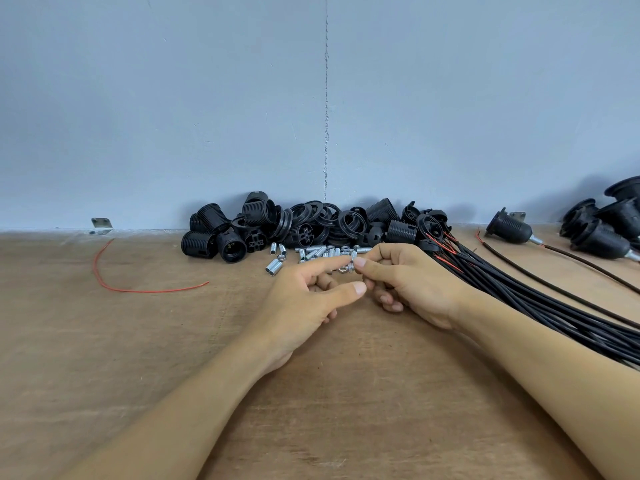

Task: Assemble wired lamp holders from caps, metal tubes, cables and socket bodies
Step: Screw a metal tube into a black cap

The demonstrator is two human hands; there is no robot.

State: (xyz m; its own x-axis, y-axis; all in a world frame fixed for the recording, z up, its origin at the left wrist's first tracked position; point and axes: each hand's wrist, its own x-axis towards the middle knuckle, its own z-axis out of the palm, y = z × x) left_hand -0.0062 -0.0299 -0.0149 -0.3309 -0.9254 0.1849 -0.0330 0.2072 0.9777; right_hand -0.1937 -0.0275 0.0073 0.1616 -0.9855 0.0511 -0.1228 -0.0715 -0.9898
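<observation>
Against the blue-grey wall [207,98], at the back of the wooden table [104,341], we list one heap of black socket parts [298,225]: threaded bodies, rings and caps, lying jumbled on their sides.

Just in front of that heap we list a scatter of short metal tubes [313,252], silver, lying flat at mixed angles, with a pair a little apart to the left [273,265].

At centre, above the table, we hold our two hands together, fingertips meeting. Our left hand [304,299] has forefinger and thumb extended, the remaining fingers curled under. Our right hand [405,278] pinches a small metal piece [349,267], which looks like a tube with a nut on it; the left forefinger touches the same piece. We cannot tell whether the left hand truly grips it.

To the right we list a bundle of black cables [536,306], running from the heap to the right edge under our right forearm, with bare red wire ends [445,245] at the heap side.

Far right we list finished lamp holders [509,228] with cables attached, one lying alone, several more grouped at the frame edge [606,223].

Left of the heap we list one loose red wire [104,282], curved on the table, and a small metal bracket [101,226] at the wall's foot.
</observation>
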